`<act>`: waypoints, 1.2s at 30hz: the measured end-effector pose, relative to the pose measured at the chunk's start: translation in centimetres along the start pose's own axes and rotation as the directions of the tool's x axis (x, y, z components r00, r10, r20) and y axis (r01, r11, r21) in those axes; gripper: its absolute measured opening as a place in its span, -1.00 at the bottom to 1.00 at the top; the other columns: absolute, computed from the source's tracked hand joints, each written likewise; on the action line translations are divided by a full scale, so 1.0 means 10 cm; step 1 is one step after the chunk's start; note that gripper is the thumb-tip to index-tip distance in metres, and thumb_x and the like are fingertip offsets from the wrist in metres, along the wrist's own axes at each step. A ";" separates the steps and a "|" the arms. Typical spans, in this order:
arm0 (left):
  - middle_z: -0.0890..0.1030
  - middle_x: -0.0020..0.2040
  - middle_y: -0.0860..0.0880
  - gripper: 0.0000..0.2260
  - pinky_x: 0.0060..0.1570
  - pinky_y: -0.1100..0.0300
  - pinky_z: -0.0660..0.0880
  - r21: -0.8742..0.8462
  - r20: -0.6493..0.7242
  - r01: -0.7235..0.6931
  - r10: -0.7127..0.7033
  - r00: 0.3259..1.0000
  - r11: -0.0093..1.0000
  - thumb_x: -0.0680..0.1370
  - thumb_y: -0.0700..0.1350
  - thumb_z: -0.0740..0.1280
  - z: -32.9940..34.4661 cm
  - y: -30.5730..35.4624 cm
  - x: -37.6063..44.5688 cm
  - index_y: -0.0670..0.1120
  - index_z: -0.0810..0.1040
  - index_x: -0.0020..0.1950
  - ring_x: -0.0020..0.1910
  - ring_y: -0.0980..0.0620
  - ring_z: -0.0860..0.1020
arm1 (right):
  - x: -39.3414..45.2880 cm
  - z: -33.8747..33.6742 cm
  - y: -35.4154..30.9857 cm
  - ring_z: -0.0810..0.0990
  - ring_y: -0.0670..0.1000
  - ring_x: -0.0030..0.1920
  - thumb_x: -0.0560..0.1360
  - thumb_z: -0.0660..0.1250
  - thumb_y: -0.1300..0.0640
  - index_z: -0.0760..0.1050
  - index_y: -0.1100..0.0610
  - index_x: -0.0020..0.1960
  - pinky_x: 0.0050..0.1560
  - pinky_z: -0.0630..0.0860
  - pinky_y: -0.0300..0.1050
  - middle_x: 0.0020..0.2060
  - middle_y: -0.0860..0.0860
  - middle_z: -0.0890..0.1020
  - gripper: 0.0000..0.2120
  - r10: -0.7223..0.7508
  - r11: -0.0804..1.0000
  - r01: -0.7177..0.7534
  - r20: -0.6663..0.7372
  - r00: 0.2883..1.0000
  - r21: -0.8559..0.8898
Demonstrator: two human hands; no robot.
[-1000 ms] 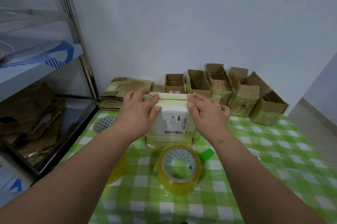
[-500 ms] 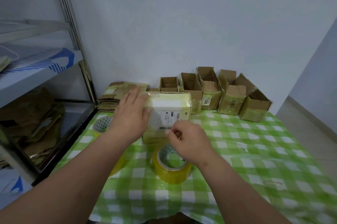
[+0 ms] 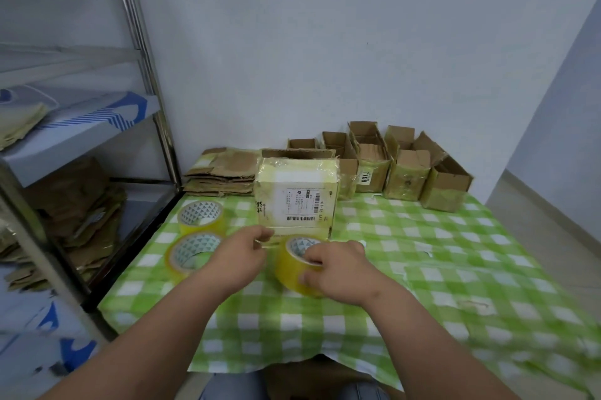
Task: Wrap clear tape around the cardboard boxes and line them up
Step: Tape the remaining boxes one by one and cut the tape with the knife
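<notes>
A tape-wrapped cardboard box point(image 3: 297, 196) with a white shipping label stands alone on the green checked tablecloth point(image 3: 439, 256). Just in front of it lies a yellowish roll of clear tape point(image 3: 294, 264). My right hand point(image 3: 338, 266) grips that roll, with fingers inside its core. My left hand point(image 3: 242, 256) is beside the roll, thumb and finger pinched on the tape's loose end. Behind the box, a row of open cardboard boxes point(image 3: 403, 168) lines the wall.
Two more tape rolls point(image 3: 195, 238) lie at the left of the table. Flattened cardboard point(image 3: 221, 175) is stacked at the back left corner. A metal shelf rack point(image 3: 97, 145) stands close on the left. The table's right edge drops to the floor.
Both hands have left the box, which now stands free. My right hand went down onto the tape roll, and my left hand came down to the roll's loose end.
</notes>
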State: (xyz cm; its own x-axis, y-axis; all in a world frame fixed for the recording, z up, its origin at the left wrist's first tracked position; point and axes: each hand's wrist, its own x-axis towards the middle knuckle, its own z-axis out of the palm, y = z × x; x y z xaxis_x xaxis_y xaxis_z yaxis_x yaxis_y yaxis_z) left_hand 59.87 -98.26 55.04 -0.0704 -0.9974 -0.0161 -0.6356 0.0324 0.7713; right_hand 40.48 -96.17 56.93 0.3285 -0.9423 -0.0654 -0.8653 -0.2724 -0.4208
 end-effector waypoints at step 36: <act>0.53 -0.16 -0.02 -0.81 -0.17 0.00 0.46 0.306 -0.189 -0.182 0.247 0.951 0.935 0.65 -0.15 0.12 -0.45 0.95 0.01 -0.02 0.41 -0.15 -0.18 -0.07 0.50 | -0.04 -0.57 -0.05 0.45 -0.11 -0.29 0.58 0.35 0.07 0.56 0.09 -0.06 -0.22 0.38 -0.17 -0.31 -0.10 0.52 -0.90 -0.037 0.853 0.194 -0.315 0.948 0.485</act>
State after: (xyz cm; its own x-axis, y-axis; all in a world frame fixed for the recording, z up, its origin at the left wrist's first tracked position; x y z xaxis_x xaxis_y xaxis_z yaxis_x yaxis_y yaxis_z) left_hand 57.29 -98.35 65.18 -0.0784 -0.9522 0.2952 -0.8163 0.2313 0.5293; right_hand 38.65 -96.81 62.37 0.2243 -0.9449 0.2384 -0.4906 -0.3208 -0.8101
